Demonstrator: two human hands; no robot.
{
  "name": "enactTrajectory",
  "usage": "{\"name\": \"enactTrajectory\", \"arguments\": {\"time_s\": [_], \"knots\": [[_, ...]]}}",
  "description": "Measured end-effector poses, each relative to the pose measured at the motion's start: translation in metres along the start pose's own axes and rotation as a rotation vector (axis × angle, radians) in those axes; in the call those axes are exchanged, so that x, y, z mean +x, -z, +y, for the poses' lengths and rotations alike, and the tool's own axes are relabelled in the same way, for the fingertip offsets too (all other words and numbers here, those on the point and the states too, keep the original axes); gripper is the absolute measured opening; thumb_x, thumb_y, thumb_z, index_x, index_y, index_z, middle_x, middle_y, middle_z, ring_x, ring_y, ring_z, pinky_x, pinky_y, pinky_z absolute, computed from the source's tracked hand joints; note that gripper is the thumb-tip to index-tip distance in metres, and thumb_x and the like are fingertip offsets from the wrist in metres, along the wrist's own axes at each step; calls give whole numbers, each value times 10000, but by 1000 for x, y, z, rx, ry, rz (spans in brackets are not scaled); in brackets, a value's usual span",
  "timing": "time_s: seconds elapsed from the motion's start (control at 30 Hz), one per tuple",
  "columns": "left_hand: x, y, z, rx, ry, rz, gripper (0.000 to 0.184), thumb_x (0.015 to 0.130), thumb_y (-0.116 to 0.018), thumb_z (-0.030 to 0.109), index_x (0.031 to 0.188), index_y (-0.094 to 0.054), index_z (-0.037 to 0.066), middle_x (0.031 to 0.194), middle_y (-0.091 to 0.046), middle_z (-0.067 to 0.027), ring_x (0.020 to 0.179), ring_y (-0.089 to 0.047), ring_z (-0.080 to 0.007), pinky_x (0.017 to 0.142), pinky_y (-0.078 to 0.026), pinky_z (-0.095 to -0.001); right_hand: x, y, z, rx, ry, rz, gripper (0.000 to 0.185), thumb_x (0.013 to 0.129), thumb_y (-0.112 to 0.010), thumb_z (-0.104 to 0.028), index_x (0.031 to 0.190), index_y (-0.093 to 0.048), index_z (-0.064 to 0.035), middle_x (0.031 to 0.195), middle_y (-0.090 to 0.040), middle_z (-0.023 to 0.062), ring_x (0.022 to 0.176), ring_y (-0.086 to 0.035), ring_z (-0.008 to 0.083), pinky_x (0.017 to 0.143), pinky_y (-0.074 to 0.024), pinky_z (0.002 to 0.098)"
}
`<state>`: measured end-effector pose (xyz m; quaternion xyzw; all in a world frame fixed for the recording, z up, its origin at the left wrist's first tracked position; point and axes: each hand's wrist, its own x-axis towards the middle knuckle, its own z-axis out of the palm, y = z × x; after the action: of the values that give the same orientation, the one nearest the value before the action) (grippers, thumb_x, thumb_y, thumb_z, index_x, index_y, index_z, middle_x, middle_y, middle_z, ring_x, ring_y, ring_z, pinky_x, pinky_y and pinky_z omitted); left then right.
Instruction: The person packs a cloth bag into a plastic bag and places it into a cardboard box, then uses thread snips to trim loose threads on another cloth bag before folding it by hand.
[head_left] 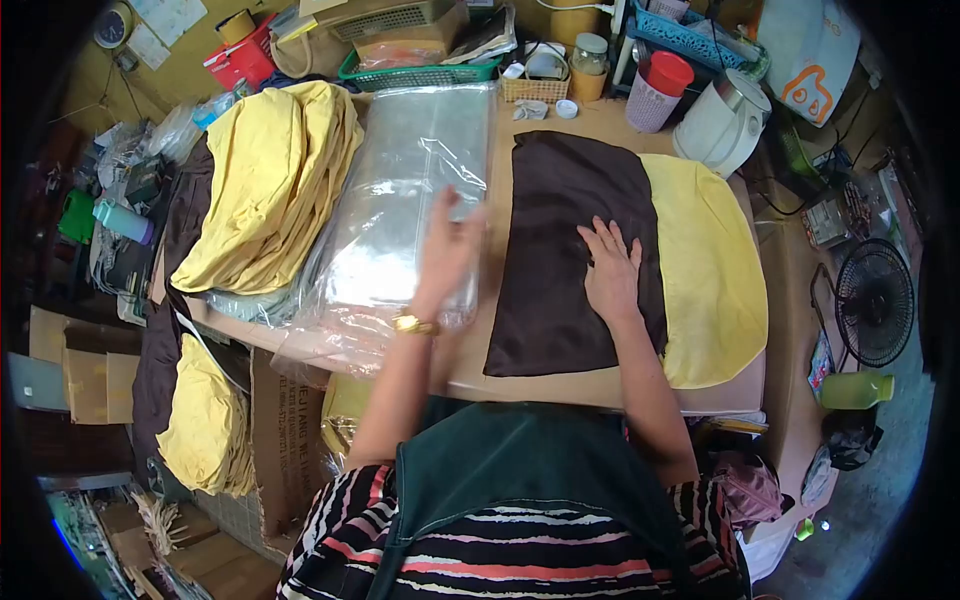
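Observation:
A dark brown cloth piece (pixel 560 290) joined to a yellow one (pixel 708 270) lies flat on the table. My right hand (pixel 612 272) rests on the brown part with its fingers spread. Over the right side of a stack of clear plastic bags (pixel 400 230) is my left hand (pixel 450 245), blurred by motion, its fingers apart and nothing seen in them; whether it touches the plastic cannot be made out. Left of the bags, yellow cloth pieces (pixel 260 180) are piled up, with brown cloth hanging off the table's left edge.
Along the back of the table stand a green basket (pixel 425 74), a small wicker basket (pixel 535 88), a jar (pixel 589 55), a pink cup (pixel 652 105) and a white kettle (pixel 722 125). A black fan (pixel 874 300) and a green bottle (pixel 857 390) are at the right.

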<state>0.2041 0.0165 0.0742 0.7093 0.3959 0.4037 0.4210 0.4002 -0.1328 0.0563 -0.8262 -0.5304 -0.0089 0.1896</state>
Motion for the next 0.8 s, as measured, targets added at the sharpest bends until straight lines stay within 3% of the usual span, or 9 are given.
{"name": "enactTrajectory", "arguments": {"time_s": [0.13,0.2,0.3,0.43,0.5,0.53,0.67,0.73,0.8], "knots": [[-21,-44,27,282,45,-170,534,948,-544,341,1271,-458,-76,1035,-645,-203,737,-622,-263,732,-500,-370,1,-1,13,2,-22,44,521,809,-552,36,1291,-523,-159,1436,-440,65,1363,-362,267,1112,-206,570],[-17,-24,25,208,119,-646,453,938,-550,367,964,-589,-84,756,-613,-288,778,-603,-452,722,-477,-437,3,2,24,-8,-41,49,523,812,-548,36,1297,-518,-159,1436,-440,65,1365,-359,264,1113,-205,568],[-24,11,26,298,26,-512,430,962,-527,331,826,-619,-66,621,-602,-200,743,-650,-332,674,-486,-387,6,3,29,-21,-64,52,527,817,-542,38,1305,-509,-157,1438,-438,65,1367,-355,261,1116,-202,564],[-16,32,13,-65,379,-374,330,987,-504,300,982,-607,-13,779,-647,-90,745,-614,-177,656,-480,-308,6,3,28,-34,-70,49,532,817,-537,41,1311,-505,-156,1439,-436,68,1368,-354,264,1118,-200,562],[-17,11,13,-455,254,-160,296,990,-507,260,1134,-558,7,999,-632,-107,886,-610,-142,719,-501,-275,6,3,28,-42,-65,54,534,816,-537,42,1311,-506,-156,1438,-438,68,1367,-355,267,1118,-201,564],[-16,2,8,-397,241,-232,423,966,-551,289,1239,-475,-26,1189,-565,-142,996,-595,-205,798,-518,-319,6,4,28,-36,-61,52,507,829,-529,17,1307,-511,-150,1438,-439,74,1367,-355,267,1122,-189,559],[-42,-49,8,-68,12,-132,531,921,-610,339,1225,-465,-72,1064,-611,-200,877,-643,-294,752,-519,-380,6,3,30,-43,-53,56,484,839,-525,-8,1303,-515,-146,1436,-440,79,1364,-360,268,1124,-184,553],[-56,-39,47,387,57,-647,540,888,-640,382,1130,-527,-88,896,-625,-240,866,-648,-334,769,-498,-427,8,3,30,-41,-53,58,490,835,-531,-6,1303,-514,-149,1436,-439,77,1363,-360,267,1122,-188,554],[-67,-21,44,335,50,-719,461,893,-635,366,1037,-572,-68,789,-603,-224,784,-638,-299,718,-487,-415,4,3,31,-38,-58,42,497,831,-537,-4,1304,-512,-152,1436,-438,74,1362,-360,266,1121,-192,554]]}}
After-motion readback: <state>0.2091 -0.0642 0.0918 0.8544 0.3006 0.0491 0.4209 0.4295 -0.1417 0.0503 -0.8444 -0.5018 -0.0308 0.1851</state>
